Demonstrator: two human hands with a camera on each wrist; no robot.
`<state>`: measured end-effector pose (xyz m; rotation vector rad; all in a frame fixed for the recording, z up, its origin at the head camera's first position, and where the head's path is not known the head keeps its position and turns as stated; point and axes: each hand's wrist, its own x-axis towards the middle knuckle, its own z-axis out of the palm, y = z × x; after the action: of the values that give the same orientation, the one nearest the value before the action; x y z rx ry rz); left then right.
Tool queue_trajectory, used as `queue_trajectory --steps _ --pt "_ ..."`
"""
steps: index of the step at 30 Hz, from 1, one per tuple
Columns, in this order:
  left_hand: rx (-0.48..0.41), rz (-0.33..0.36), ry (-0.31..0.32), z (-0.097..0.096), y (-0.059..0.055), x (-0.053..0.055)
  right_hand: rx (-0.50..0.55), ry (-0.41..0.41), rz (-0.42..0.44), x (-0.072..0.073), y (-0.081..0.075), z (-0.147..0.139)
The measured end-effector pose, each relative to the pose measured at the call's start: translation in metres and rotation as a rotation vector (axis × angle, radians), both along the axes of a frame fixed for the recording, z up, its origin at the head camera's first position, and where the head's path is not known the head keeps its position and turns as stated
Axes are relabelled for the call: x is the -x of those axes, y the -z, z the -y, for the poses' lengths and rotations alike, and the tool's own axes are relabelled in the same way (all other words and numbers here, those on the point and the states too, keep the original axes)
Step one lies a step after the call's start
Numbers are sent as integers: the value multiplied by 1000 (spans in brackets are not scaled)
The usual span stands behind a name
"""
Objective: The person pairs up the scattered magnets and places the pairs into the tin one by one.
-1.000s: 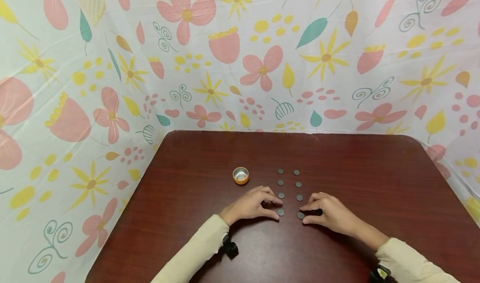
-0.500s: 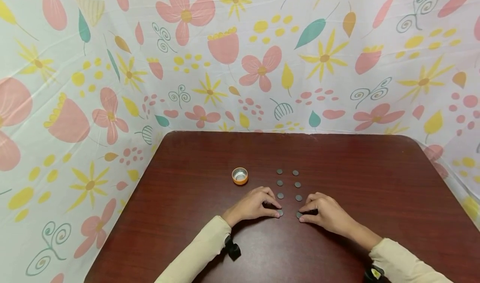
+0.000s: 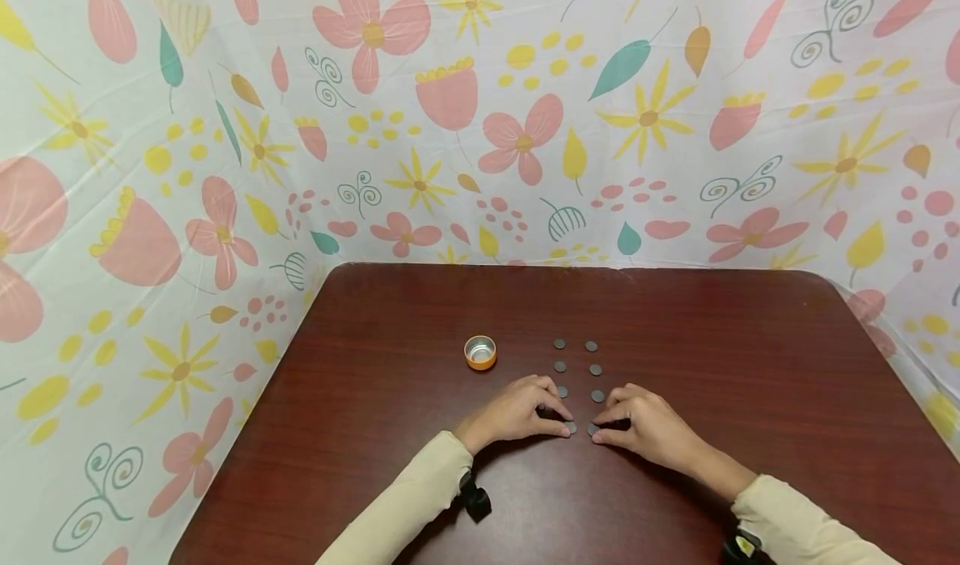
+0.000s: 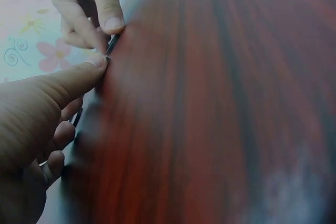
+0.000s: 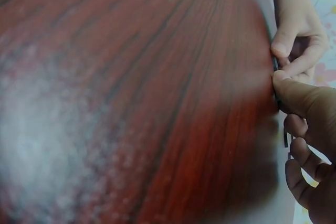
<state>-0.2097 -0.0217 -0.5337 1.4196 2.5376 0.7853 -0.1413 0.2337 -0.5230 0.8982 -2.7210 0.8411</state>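
Note:
My left hand (image 3: 519, 408) pinches a small flat grey disc (image 3: 572, 427) between thumb and forefinger, low over the tabletop. Facing it, my right hand (image 3: 651, 427) holds a matching grey disc (image 3: 592, 429) at its edge in the same way. Only a narrow gap parts these two discs. Farther off, the other discs lie flat in two columns; the closest left one (image 3: 562, 392) is partly behind my left fingers, and the closest right one (image 3: 597, 396) sits just past my right fingertips. In the left wrist view, my left thumb (image 4: 79, 80) covers most of its disc.
A small round orange tin (image 3: 480, 353), silvery inside, stands left of the discs. The dark red wooden table (image 3: 390, 332) reaches back to a flower-patterned cloth (image 3: 525, 73) hanging behind and at the left. Black straps with small devices circle both sleeves.
Thumbs and forefingers have closed on the two nearest discs. The left disc has slid right and the right one slightly left, narrowing the gap between them. The remaining discs and the tin stay put.

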Motion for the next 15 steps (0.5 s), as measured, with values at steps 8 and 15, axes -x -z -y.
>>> queue_trajectory --steps 8,15 --pt "5 4 6 -8 0 -2 4 -14 -43 1 1 4" --pt "-4 23 12 -9 -1 -2 -18 0 -22 0 -1 5"
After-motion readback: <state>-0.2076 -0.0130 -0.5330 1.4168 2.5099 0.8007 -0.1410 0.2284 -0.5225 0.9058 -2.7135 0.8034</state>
